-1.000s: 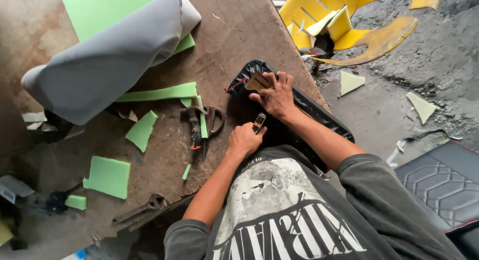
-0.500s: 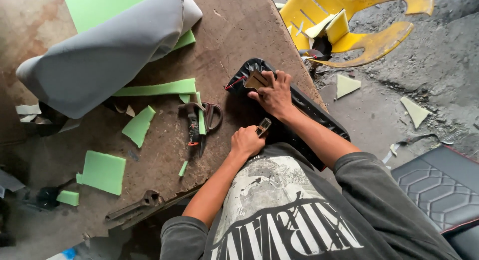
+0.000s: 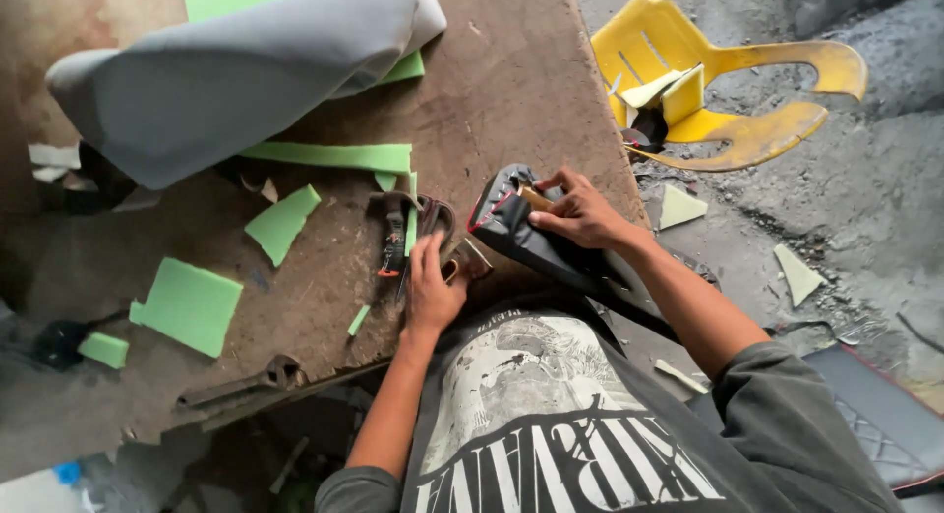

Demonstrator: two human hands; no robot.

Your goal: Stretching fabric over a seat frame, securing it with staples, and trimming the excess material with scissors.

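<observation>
Right hand (image 3: 580, 216) is clamped over the top end of the black cover (image 3: 551, 252), fingers curled round it and pinning a small tan block (image 3: 536, 198) against its upper edge; the cover lies at the near edge of the brown counter (image 3: 511, 80), slanting off towards five o'clock; left hand (image 3: 433, 287) sits just at nine o'clock of it, palm down on the counter, fingers stretched flat beside the scissors (image 3: 398, 242), and whether it pinches the small metal piece (image 3: 470, 262) at its thumb is hard to tell from here; green foam scraps are scattered out at nine and ten o'clock, one long strip (image 3: 334, 157), one leaf-shaped offcut (image 3: 282, 223), one square pad (image 3: 189, 304); a big grey roll (image 3: 246, 70) of sheet material lies across the far side at eleven o'clock; a broken yellow plastic chair (image 3: 728, 90) rests on the concrete floor (image 3: 865, 208) at two o'clock.
</observation>
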